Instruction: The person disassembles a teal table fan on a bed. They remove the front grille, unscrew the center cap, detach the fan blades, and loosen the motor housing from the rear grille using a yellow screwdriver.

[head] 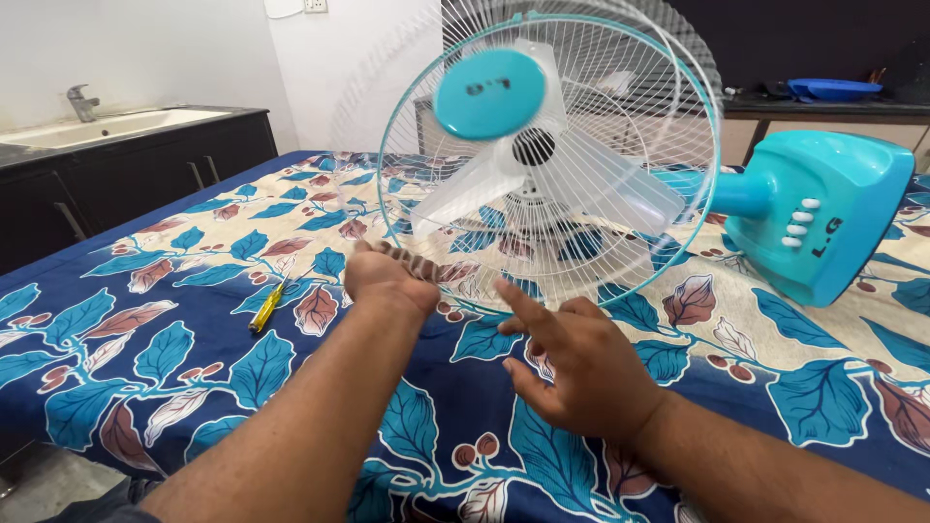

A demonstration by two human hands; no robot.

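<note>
A table fan [581, 165] lies on its side on a bed covered by a leaf-patterned sheet [194, 349] in blue, cream and rust. Its round wire guard [668, 242], white with a turquoise rim, faces the viewer and rests its lower edge on the sheet; a turquoise centre cap [489, 94] sits on the front of the guard, and pale translucent blades [465, 189] show behind the wires. The turquoise base [823, 213], bearing a row of white push buttons [800, 223], lies to the right, joined to the head by a short neck. The left hand [387, 279] reaches to the lower left rim of the guard, its fingers curled at the wires; whether they actually grip a wire cannot be told, since the fingertips are blurred. The right hand [581, 363] hovers just beside the lower rim, fingers spread and loosely extended, the index finger pointing toward the guard, holding nothing. A yellow-handled screwdriver [265, 306] lies on the sheet to the left of the left hand, apart from it. A dark cabinet with a white sink [107, 126] and tap stands at the far left; a dark table [804, 108] carrying a blue tray [831, 89] stands at the far right.
</note>
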